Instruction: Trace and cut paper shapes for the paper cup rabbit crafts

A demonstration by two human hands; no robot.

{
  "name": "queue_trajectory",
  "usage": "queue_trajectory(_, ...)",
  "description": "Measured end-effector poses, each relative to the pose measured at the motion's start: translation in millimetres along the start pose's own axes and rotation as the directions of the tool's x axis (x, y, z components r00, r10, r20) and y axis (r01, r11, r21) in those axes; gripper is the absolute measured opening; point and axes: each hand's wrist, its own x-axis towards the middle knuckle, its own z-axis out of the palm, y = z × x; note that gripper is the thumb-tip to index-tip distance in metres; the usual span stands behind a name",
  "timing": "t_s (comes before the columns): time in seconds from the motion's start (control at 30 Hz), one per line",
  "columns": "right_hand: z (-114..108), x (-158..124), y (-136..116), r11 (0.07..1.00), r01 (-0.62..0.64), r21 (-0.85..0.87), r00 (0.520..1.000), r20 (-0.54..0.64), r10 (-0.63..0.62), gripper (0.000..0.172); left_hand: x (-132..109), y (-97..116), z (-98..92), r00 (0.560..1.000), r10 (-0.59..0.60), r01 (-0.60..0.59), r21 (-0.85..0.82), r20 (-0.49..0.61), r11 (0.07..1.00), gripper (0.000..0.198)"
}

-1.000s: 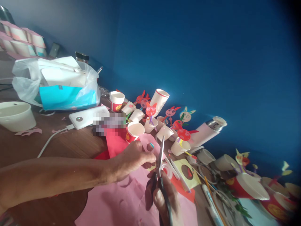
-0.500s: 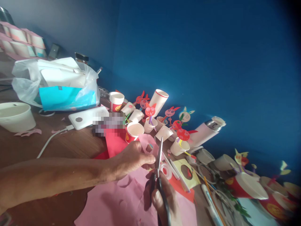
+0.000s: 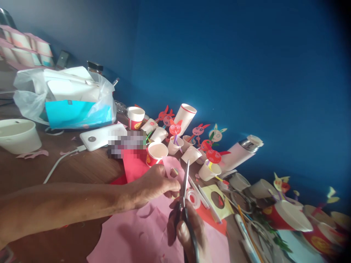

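Note:
My right hand [image 3: 192, 232] is wrapped round the black handles of a pair of scissors [image 3: 185, 180], whose blades point up and away and look nearly closed. Just left of the blades, my left hand [image 3: 156, 184] pinches a small piece of pink paper [image 3: 175, 167] with a hole in it. The paper touches or lies right behind the blades; I cannot tell which. Beneath both hands spreads a large sheet of pink paper [image 3: 131, 237] with cut-out edges. A red sheet [image 3: 131, 164] lies partly under my left hand.
Paper cups with red animal cut-outs [image 3: 214, 156] stand behind my hands. A white thermos [image 3: 241, 153] leans at the right. A roll of tape [image 3: 193, 198] and a yellow sheet with a round hole [image 3: 208, 193] lie near the scissors. A white power bank [image 3: 102, 137] sits at the left.
Very little differs. The scissors and the pink piece have shifted by a hair, and both hands keep their grip.

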Motion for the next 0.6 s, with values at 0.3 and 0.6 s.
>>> queue_trajectory(0.3, 3, 2, 10, 0.988, -0.030, 0.152, 0.999, 0.034, 0.026, 0.042, 0, 3, -1.3, 0.999, -0.036, 0.037, 0.037, -0.015, 0.999, 0.014)
queue_trajectory(0.6, 1, 5, 16, 0.982, -0.012, 0.190, 1.000, 0.026, 0.008, 0.041, 2, 1, -3.9, 0.999, -0.031, 0.031, 0.020, 0.008, 0.999, 0.008)
